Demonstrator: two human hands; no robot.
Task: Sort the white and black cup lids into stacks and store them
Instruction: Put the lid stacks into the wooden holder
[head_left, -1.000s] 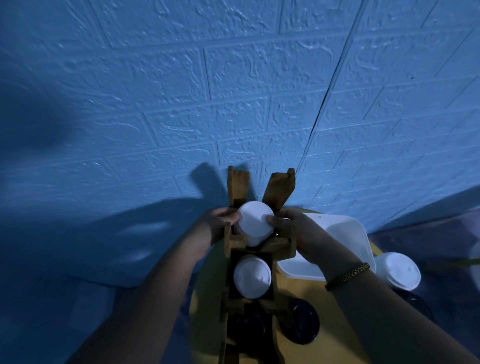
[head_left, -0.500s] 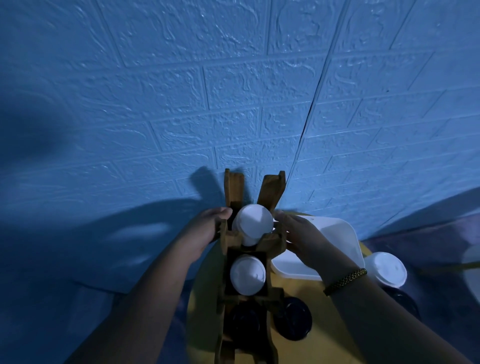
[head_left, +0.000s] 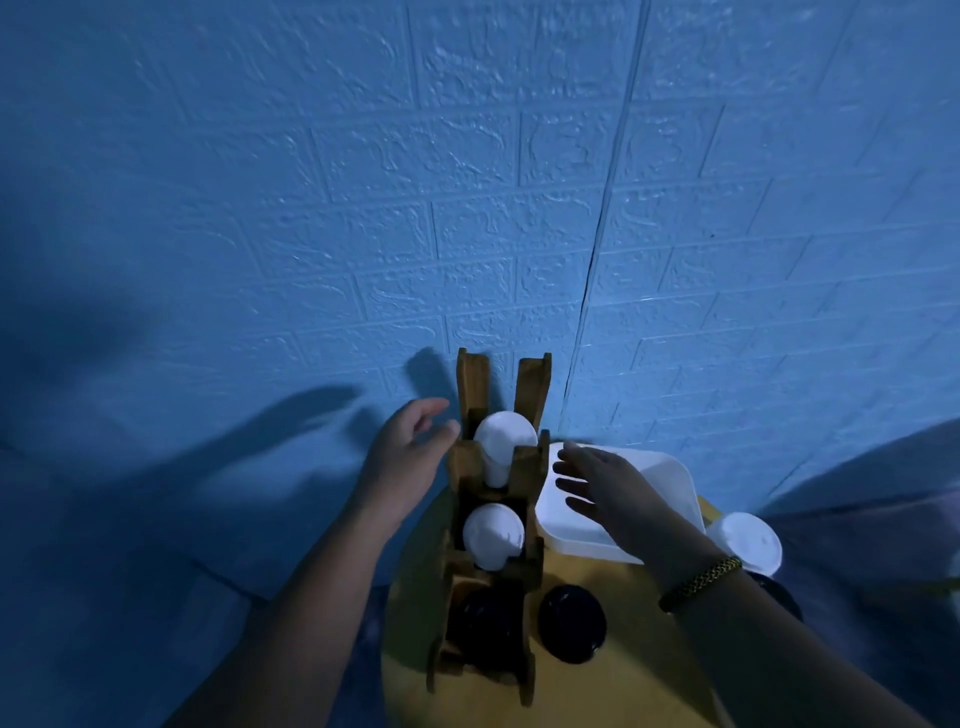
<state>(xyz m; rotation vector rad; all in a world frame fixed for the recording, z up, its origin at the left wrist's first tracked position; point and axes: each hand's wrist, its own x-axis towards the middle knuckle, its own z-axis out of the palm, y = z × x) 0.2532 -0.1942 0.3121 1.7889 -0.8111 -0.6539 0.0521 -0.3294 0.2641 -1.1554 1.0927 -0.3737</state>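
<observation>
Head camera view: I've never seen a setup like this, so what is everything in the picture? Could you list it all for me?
Wooden rack: one, brown, upright on the table by the wall.
White lid stacks: two, white, rack's top and middle compartments.
Racked black lids: number unclear, black, rack's lowest compartment.
Loose black lid: one, black, on the table right of the rack.
Loose white lids: number unclear, white, table's right edge.
Tub: one, white, right of the rack.
Table: one, yellow.
Wall: blue, brick pattern, behind.
Bracelet: one, braided, right wrist.
Left hand: open, left of the rack.
Right hand: open, over the tub.
</observation>
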